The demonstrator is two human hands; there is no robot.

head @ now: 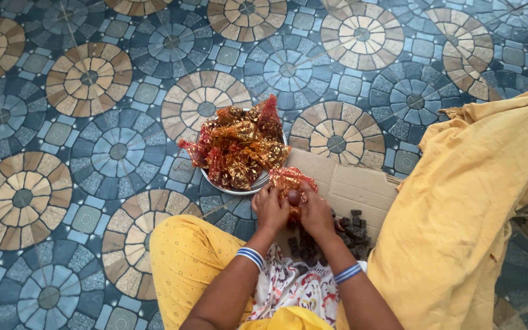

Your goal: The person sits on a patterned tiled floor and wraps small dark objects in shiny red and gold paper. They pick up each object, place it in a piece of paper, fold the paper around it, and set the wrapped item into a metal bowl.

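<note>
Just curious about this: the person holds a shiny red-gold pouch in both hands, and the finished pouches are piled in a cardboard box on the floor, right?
Not quite. The head view shows the pouches piled in a round metal bowl, not a box. Both the left hand and right hand do hold a pouch.

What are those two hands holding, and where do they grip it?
Both the left hand and right hand hold a red-and-gold pouch by its lower end, at its opening.

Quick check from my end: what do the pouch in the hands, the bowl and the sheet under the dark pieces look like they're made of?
The pouch held by the left hand and right hand looks like sheer red-and-gold fabric, crinkled and glinting. The bowl looks like metal, with a thin, shiny grey rim. The sheet looks like plain brown cardboard, matte with fold lines. What the dark pieces are made of is unclear.
</note>
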